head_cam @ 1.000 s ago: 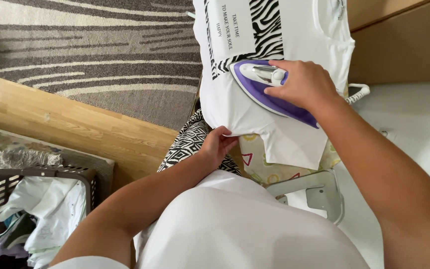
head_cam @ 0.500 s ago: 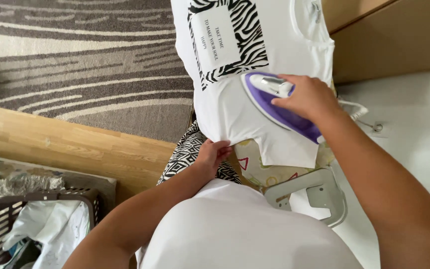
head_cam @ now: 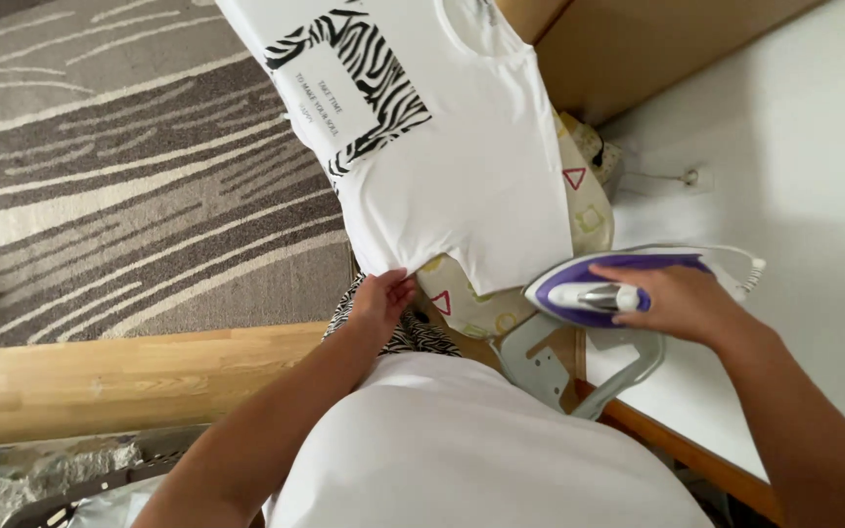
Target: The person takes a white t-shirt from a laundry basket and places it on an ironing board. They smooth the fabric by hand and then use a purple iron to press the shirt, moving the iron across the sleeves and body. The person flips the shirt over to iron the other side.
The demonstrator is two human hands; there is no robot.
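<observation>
Iron held over its rest, shirt hem pinched taut.

Right hand (head_cam: pixel 679 301) wrapped around the purple steam iron (head_cam: pixel 606 289) handle, holding it off the fabric, above the grey metal iron rest (head_cam: pixel 552 364). Left hand (head_cam: pixel 378 303) pinches the white t-shirt (head_cam: pixel 471 186) hem – keeps it flat on the patterned ironing board (head_cam: pixel 589 210), zebra print up.
</observation>
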